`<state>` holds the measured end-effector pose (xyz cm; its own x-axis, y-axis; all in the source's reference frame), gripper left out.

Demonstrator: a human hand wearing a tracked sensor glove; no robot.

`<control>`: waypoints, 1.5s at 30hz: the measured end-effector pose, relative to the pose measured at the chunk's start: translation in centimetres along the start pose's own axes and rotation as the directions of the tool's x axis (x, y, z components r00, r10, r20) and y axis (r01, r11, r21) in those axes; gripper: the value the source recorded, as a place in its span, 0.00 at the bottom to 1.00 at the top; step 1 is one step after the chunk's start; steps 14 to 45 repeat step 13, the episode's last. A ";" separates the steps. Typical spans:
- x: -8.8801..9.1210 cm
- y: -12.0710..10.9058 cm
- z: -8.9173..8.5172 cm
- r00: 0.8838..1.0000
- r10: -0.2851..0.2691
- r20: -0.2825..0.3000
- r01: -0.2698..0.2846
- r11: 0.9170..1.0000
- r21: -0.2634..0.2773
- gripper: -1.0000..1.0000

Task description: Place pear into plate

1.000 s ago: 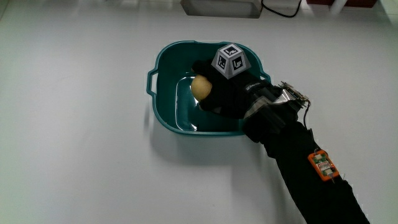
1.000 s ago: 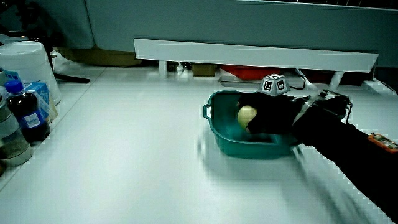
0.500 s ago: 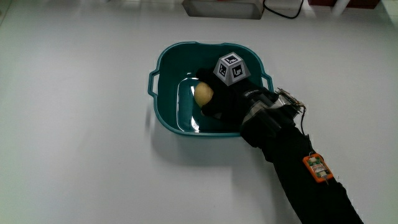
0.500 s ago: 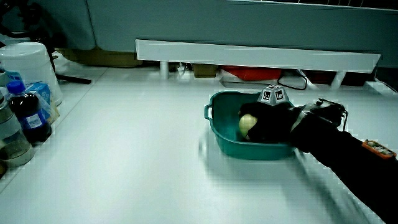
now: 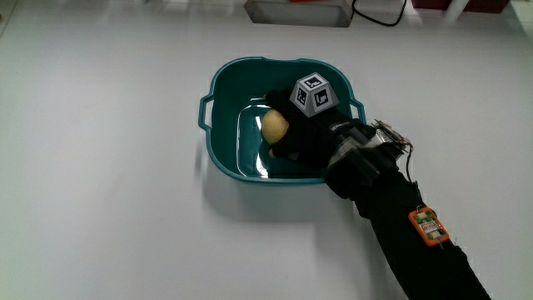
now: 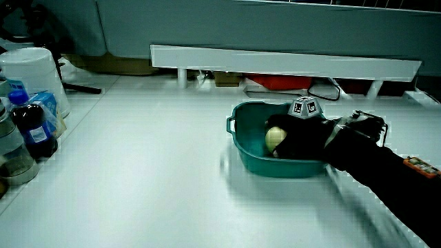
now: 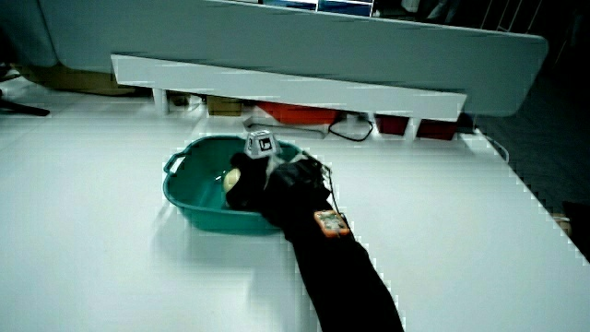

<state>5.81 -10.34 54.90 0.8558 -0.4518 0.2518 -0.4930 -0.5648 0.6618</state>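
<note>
Resting inside teal plate [image 5: 223, 142], pear [image 5: 274, 126] gripped by hand [image 5: 304, 133], fingers curled round it; mostly covered by glove, so long axis and pointing direction unreadable.

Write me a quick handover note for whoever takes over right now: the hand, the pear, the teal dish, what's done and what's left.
Hand: inside the teal dish, fingers closed around the pear.
Pear: low in the dish, in the hand's grip; whether it touches the dish floor cannot be told.
Done: pear brought into the dish.
Left: let go of the pear, lift the hand clear of the dish.
</note>
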 end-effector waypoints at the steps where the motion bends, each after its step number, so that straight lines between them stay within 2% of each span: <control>1: 0.0 -0.1 -0.1 1.000 -0.003 0.005 0.003 1.000 -0.005 0.22; 5: 0.1 -0.2 -0.3 1.000 -0.006 0.015 0.006 1.000 -0.008 0.11; 7: 0.1 -0.6 0.0 1.000 -0.002 0.002 0.002 1.000 0.018 0.06; 9: 0.4 -0.4 -0.2 1.000 -0.001 0.001 0.001 1.000 0.000 0.00; 11: 0.8 -0.8 0.0 1.000 -0.003 -0.021 0.004 0.999 0.050 0.00; 12: 0.9 -1.2 0.3 0.999 0.005 -0.048 -0.003 0.999 0.053 0.00; 13: 1.0 -1.7 0.6 0.999 0.004 -0.046 -0.001 0.997 0.072 0.00; 45: 1.0 -1.7 0.6 0.999 0.004 -0.046 -0.001 0.997 0.072 0.00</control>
